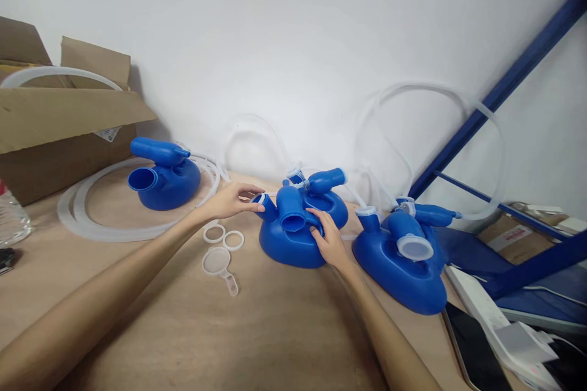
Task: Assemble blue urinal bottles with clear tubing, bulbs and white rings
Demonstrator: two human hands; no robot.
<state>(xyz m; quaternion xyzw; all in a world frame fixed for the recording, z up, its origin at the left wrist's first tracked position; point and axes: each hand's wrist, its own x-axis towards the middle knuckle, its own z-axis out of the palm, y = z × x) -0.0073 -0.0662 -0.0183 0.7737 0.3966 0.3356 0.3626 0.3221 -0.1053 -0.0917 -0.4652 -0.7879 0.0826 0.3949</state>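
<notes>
A blue plastic bottle (291, 247) with two openings sits at the middle of the table. My left hand (241, 198) pinches a small white ring (262, 198) at the mouth of its left neck. On the right side of the same bottle, my right hand (326, 233) grips the handle, fingers curled over it. Left of the bottle lie two white rings, one (214, 233) beside the other (233, 240), and a translucent round cap (216, 261) with a tab.
Other blue bottles stand at left (169, 186), behind the middle one (325, 204), and at right (398, 269). Clear tubing (87, 229) coils at left. A cardboard box (59, 159), phone (474, 348), power strip (481, 311) and blue metal frame (504, 82) edge the workspace.
</notes>
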